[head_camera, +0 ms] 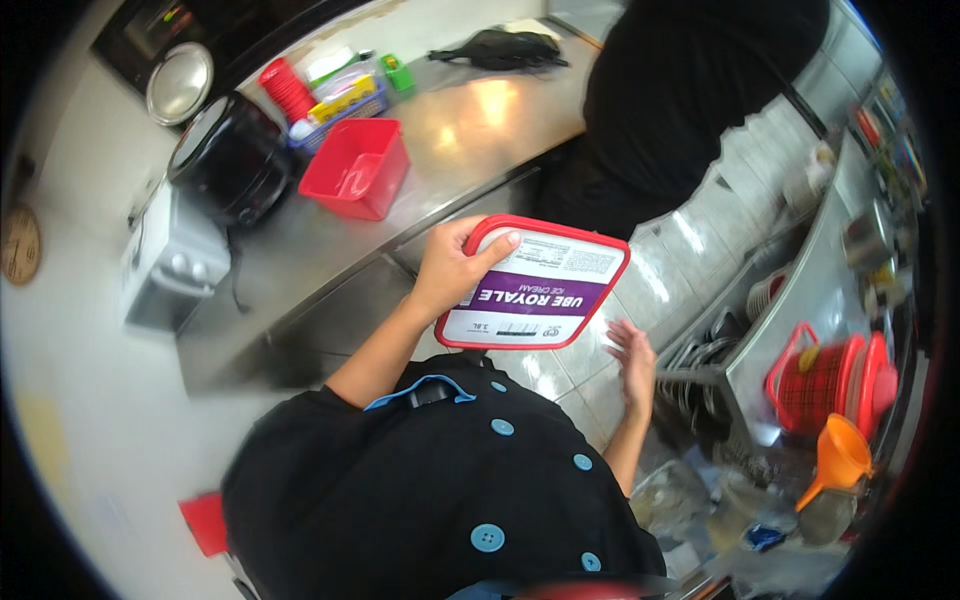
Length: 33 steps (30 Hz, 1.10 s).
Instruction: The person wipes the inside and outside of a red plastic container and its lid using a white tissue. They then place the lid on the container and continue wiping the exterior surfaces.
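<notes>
My left hand (457, 262) grips the left edge of a rectangular ice cream tub lid (547, 259) with a red rim and a white and purple printed face, its thumb on top. The print is upside down in this view. Whatever is beneath the lid is hidden. My right hand (632, 352) is apart from it, just below and to the right, fingers spread and slightly blurred, holding nothing.
A red plastic bin (356, 169), a black appliance (232, 157) and a basket of goods (341, 112) stand on the steel counter (450, 180). A person in black (675, 97) is close ahead. At right are a steel shelf (780, 277), a red plaid jug (814, 382) and an orange funnel (836, 454).
</notes>
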Each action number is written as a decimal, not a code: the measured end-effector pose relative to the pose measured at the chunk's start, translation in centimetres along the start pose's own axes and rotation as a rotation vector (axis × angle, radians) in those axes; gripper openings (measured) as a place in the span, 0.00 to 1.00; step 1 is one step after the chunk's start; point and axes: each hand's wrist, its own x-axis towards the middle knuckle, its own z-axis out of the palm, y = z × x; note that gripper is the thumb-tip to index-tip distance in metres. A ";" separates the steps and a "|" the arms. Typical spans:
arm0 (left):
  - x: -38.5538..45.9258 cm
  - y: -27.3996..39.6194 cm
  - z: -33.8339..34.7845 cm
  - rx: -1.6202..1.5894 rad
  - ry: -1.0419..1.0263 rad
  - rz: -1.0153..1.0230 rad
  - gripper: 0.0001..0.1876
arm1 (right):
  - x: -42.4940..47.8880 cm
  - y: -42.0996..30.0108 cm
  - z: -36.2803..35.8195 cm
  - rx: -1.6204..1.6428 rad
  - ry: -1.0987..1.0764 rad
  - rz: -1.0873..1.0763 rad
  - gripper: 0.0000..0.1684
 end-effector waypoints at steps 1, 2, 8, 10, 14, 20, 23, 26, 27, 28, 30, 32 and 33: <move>0.1 -0.6 -0.2 0.006 0.058 -0.005 0.13 | 1.9 -0.7 2.8 0.086 -0.225 -0.013 0.32; 0.5 -2.0 -0.8 -0.002 0.121 -0.018 0.13 | 3.3 -0.1 5.0 0.137 -0.306 -0.022 0.30; 1.7 -6.2 -6.2 -0.067 0.364 -0.004 0.20 | 10.2 -0.7 11.2 0.238 -0.096 -0.039 0.10; 4.2 -9.4 -11.1 -0.025 0.580 0.118 0.25 | 13.9 1.0 11.1 0.241 0.049 -0.010 0.11; 7.0 -23.5 -22.7 0.676 1.164 -0.071 0.28 | 19.0 3.5 11.2 0.726 -0.057 0.242 0.21; 11.8 -28.9 -25.9 0.170 0.681 -0.136 0.24 | 22.8 4.3 14.4 1.016 -0.403 0.445 0.25; 16.0 -28.5 -27.0 0.061 0.447 -0.178 0.24 | 25.8 4.4 16.7 0.996 -0.565 0.488 0.25; 18.0 -26.9 -26.8 -0.069 0.325 -0.189 0.25 | 29.7 4.4 18.4 0.982 -0.559 0.608 0.25; 18.3 -26.2 -26.7 -0.112 0.313 -0.172 0.26 | 30.6 3.9 19.0 0.962 -0.569 0.621 0.25; 18.3 -26.1 -27.0 -0.093 0.403 -0.154 0.29 | 31.8 3.5 19.7 0.947 -0.581 0.626 0.24; 17.0 -25.5 -27.9 -0.050 0.589 -0.112 0.35 | 33.7 2.4 20.8 0.877 -0.628 0.591 0.24; 14.3 -23.9 -28.7 -0.129 0.664 -0.189 0.38 | 35.2 2.0 21.1 0.852 -0.568 0.587 0.23; 12.7 -23.2 -29.0 -0.166 0.713 -0.221 0.40 | 36.2 1.9 21.2 0.837 -0.552 0.587 0.23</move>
